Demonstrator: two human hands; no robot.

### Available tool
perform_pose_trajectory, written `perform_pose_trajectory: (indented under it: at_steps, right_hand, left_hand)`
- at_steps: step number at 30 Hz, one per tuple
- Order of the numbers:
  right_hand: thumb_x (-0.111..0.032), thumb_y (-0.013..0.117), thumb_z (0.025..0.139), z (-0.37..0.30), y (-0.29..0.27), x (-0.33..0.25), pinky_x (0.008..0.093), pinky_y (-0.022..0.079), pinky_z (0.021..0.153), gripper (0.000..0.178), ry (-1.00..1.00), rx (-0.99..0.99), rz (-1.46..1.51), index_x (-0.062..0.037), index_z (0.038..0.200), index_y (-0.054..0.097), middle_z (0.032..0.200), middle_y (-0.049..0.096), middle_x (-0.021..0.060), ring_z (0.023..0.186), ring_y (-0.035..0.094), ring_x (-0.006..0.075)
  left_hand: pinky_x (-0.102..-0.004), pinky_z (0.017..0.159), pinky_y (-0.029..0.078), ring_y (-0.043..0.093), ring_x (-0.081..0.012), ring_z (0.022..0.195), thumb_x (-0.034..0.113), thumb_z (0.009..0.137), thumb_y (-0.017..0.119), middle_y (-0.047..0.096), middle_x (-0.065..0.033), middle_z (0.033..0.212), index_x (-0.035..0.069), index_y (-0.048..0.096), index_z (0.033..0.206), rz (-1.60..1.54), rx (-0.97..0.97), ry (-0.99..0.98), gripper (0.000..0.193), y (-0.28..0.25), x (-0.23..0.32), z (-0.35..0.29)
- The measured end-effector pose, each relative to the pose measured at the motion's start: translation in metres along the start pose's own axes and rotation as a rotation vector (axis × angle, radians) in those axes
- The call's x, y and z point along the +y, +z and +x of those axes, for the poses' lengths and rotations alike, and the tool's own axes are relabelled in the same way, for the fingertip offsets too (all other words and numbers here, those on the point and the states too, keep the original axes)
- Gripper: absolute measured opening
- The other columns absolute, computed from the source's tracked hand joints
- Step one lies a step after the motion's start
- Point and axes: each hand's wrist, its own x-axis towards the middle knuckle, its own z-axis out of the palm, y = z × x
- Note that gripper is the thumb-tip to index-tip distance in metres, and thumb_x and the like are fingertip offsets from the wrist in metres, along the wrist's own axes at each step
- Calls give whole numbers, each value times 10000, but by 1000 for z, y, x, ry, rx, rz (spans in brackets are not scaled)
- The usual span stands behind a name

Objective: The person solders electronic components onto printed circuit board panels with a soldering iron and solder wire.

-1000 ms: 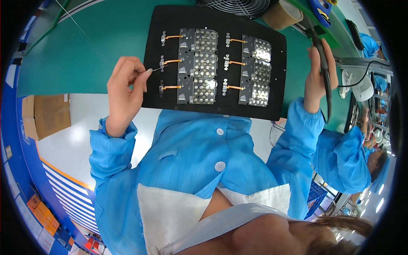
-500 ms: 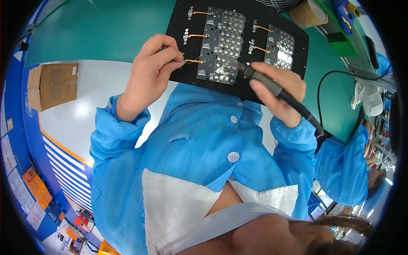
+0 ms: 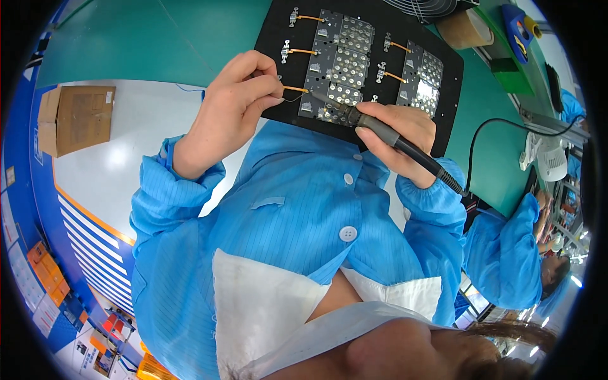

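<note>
My right hand [image 3: 408,133] is wrapped round a black-handled soldering iron [image 3: 383,132]. Its tip reaches left over the nearest board of the left column, close to where an orange flex strip [image 3: 295,88] joins it. Between the thumb and fingers of my left hand [image 3: 240,98] is a thin solder wire [image 3: 293,99], its free end curving toward that joint. Whether tip and wire touch cannot be made out. Dark circuit boards [image 3: 350,63] with round silvery pads lie in two columns on a black plate [image 3: 269,41]; small metal connectors [image 3: 285,52] end the strips.
The plate lies on a green mat [image 3: 158,44]. A tape roll [image 3: 465,30] and a round wire grille [image 3: 425,6] are at the far right. The iron's black cord [image 3: 476,136] loops across the right side. A cardboard box [image 3: 82,120] stands left; a co-worker's blue sleeve [image 3: 500,253] shows right.
My right hand has brought the iron left, its tip going from the round pads toward the orange strip's joint. My left hand has shifted slightly right, and the solder wire now shows more clearly.
</note>
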Motion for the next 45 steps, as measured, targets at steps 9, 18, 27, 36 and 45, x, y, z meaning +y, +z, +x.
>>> perform_pose_trajectory:
  at_steps: [9, 18, 27, 36, 45]
  right_hand:
    - [-132, 720, 754, -1, 1, 0, 283, 518, 557, 284, 35, -37, 24, 23, 988, 675, 718, 671, 129, 622, 676, 226]
    - [-125, 711, 759, 0, -1, -4, 290, 523, 583, 279, 54, -50, 13, 30, 988, 670, 734, 673, 138, 650, 682, 246]
    - [-114, 717, 756, -1, -2, -4, 293, 511, 571, 294, 97, -75, 41, 34, 1003, 662, 737, 668, 139, 632, 669, 240]
    - [-118, 719, 758, 0, -2, -3, 293, 508, 565, 294, 59, -62, 20, 34, 1004, 665, 735, 668, 139, 628, 667, 240]
    - [-81, 745, 716, 4, -2, -1, 275, 508, 501, 274, 26, -22, 22, 19, 962, 678, 681, 664, 124, 577, 671, 234]
  left_hand:
    - [-339, 706, 444, 526, -262, 833, -51, 753, 635, 505, -102, 921, -16, 582, 793, 17, -7, 39, 75, 2, -7, 3]
    - [-303, 688, 451, 539, -220, 810, -52, 774, 634, 510, -88, 968, -10, 591, 801, 43, 1, 94, 67, 8, -10, 11]
    - [-358, 660, 446, 535, -297, 764, -42, 785, 630, 491, -102, 903, 8, 547, 855, -23, -5, 35, 120, 14, -10, 14]
    - [-388, 670, 465, 563, -297, 791, -2, 773, 662, 482, -92, 942, 15, 579, 858, 30, -68, 4, 120, 22, -19, 15]
    - [-383, 673, 465, 564, -286, 785, 0, 774, 656, 494, -90, 918, 5, 593, 822, 29, -24, 8, 80, 24, -20, 15]
